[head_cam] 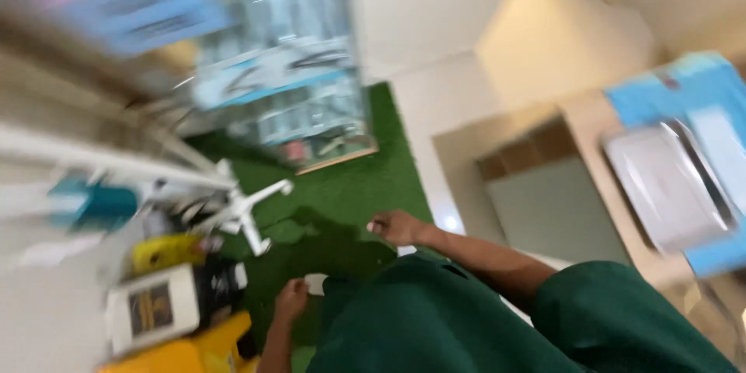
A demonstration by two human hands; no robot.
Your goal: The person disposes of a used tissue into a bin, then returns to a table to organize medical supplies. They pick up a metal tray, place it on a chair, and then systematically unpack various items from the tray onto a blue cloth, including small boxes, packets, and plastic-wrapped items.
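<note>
The view is tilted and blurred by motion. My right hand (396,227) reaches out from a dark green sleeve (622,318) over a green turf mat (365,186); its fingers are curled in and nothing shows in them. My left hand (291,299) hangs lower, beside my green garment (404,318) and close to a small white patch (315,284) on the floor. Its fingers look bent, but the blur hides whether it holds anything.
A white stand with splayed legs (245,214) rises at the left of the mat. Below it are a yellow object (194,350) and a white box (151,311). A glass cabinet (287,70) stands behind. At right, a metal tray (668,186) lies on a blue cover (684,85).
</note>
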